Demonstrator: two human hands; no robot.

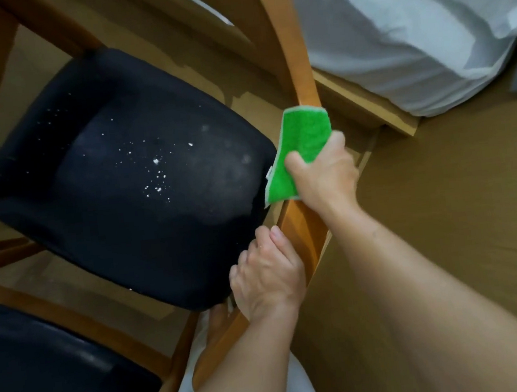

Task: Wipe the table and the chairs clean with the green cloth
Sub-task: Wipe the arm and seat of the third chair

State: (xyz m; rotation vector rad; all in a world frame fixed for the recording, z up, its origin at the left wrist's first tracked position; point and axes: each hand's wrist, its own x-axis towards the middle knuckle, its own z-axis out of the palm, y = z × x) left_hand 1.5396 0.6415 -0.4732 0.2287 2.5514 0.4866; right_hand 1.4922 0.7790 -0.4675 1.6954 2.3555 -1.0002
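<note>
Bedroom, tan floor [443,208], bed [409,36] nearby. Green cloth [297,150] is pinched by right hand [325,173], wrapped on chair [306,88] back rail. Rail is gripped by left hand [269,277]. Cloth judged soft, light, limp; best held bunched. Crumbs [152,171] are seen on seat.
</note>
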